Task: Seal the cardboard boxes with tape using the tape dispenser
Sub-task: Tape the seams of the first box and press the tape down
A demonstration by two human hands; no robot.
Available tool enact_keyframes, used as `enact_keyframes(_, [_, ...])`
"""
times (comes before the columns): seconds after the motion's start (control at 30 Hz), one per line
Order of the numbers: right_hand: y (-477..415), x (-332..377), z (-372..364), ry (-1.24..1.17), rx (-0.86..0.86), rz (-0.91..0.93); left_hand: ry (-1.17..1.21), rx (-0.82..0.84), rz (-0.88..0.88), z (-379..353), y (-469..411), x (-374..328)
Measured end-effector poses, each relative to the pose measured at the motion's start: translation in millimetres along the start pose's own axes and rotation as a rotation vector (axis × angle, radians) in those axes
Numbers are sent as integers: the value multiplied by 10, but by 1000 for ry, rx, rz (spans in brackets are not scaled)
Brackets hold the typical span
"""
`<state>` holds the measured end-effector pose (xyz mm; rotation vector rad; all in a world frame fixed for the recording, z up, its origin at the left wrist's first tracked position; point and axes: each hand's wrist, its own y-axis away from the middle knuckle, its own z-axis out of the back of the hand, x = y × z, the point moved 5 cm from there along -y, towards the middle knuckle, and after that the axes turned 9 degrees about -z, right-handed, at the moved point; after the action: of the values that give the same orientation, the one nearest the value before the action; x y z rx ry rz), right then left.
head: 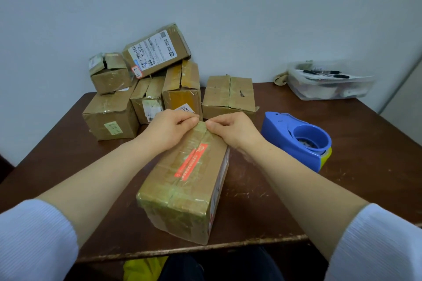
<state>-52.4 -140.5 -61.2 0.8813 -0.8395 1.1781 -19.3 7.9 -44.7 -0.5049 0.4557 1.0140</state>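
Two hands at far end of box [182, 189]: left hand [167, 131], right hand [233, 132] pinch tape [201, 128]. Box likely light, stiff; hold long sides.

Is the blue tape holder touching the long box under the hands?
Apart. The head view shows a strip of bare dark wooden table between the blue plastic tape dispenser and the long brown cardboard box with the red label.
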Motion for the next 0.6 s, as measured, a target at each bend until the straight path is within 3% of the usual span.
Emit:
enact_keyframes(0.07, [64, -65, 90, -20, -52, 10, -47, -58, 12, 20, 58, 2])
enact_keyframes(0.23, [158, -93, 94, 192, -236, 121, -15, -120, 37, -18, 107, -32])
enact_keyframes(0.4, [296, -218, 39, -66, 15, -142, 376, -11, 217, -63, 269, 71])
enact_keyframes(0.6, [341, -228, -80, -84, 46, -131, 549, -64, 334, -71, 385, -24])
